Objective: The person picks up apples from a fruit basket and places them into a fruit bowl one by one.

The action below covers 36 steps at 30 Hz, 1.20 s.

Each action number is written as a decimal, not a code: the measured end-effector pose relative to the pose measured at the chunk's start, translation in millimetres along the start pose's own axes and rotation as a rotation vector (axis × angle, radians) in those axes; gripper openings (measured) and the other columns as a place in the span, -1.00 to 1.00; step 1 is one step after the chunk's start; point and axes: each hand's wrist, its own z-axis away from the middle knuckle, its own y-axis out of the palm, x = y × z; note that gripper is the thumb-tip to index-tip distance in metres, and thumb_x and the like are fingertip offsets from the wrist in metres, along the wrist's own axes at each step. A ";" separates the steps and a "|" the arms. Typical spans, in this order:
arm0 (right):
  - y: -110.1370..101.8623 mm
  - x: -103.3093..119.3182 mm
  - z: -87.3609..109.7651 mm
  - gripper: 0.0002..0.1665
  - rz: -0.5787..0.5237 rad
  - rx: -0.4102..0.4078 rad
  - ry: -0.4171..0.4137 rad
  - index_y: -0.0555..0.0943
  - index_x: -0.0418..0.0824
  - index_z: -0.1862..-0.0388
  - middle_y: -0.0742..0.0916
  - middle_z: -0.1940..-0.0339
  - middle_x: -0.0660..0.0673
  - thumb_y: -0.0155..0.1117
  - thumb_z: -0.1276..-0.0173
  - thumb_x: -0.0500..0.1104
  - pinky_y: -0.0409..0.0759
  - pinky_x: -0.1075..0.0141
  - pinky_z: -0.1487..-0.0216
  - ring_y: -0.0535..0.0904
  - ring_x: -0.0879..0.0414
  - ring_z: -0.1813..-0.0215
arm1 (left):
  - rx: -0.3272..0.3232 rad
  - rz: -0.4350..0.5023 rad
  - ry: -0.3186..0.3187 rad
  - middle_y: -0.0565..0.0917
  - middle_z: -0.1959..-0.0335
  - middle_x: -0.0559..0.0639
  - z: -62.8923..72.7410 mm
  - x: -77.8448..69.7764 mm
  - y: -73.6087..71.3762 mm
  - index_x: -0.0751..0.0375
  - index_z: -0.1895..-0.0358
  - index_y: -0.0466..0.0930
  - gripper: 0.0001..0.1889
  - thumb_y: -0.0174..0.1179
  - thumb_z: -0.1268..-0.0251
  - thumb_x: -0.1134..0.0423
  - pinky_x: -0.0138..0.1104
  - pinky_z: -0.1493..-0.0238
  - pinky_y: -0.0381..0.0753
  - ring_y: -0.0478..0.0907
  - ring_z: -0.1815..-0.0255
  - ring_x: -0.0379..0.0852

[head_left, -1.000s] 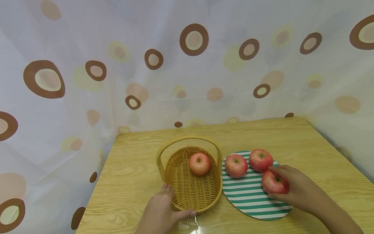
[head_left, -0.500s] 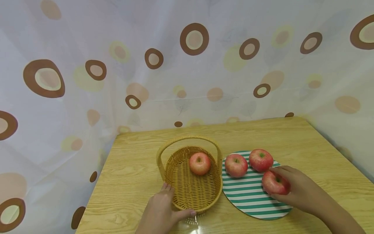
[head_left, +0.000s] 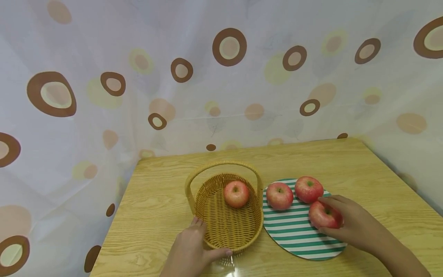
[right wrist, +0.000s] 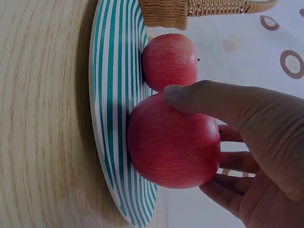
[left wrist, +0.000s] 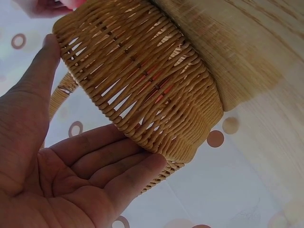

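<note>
A yellow-brown wicker basket (head_left: pixel 228 231) with an arched handle stands on the table, one red apple (head_left: pixel 236 194) inside. My left hand (head_left: pixel 188 248) rests against its near left side. In the left wrist view its thumb and nearly straight fingers (left wrist: pixel 135 178) touch the basket's rim, spread apart. Right of the basket lies a flat round board (head_left: pixel 290 242) with green and white stripes, bearing several apples. My right hand (head_left: pixel 360 227) holds the nearest apple (head_left: pixel 323 215) there, thumb on one side and fingers on the other. In the right wrist view that apple (right wrist: pixel 173 142) still appears against the board.
Two more apples, one at the board's left (head_left: pixel 279 196) and one at its back (head_left: pixel 309 189), stand near the held one. The wooden table (head_left: pixel 155 192) meets a white curtain (head_left: pixel 194 127) with brown rings behind and at both sides.
Almost nothing differs. The held apple and my right hand have shifted very slightly; the left hand and basket stay where they were.
</note>
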 end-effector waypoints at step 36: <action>3.0 32.2 -6.7 -0.19 0.048 0.013 -0.007 0.74 -0.18 -0.21 0.77 -0.18 -0.24 0.80 0.00 0.11 0.75 -0.28 -0.06 0.67 -0.28 -0.21 | -0.018 0.014 0.017 0.67 -0.25 0.48 1.8 0.4 1.2 0.48 -0.23 0.63 -0.01 0.56 0.00 -0.37 0.18 -0.30 0.65 0.57 -0.37 0.48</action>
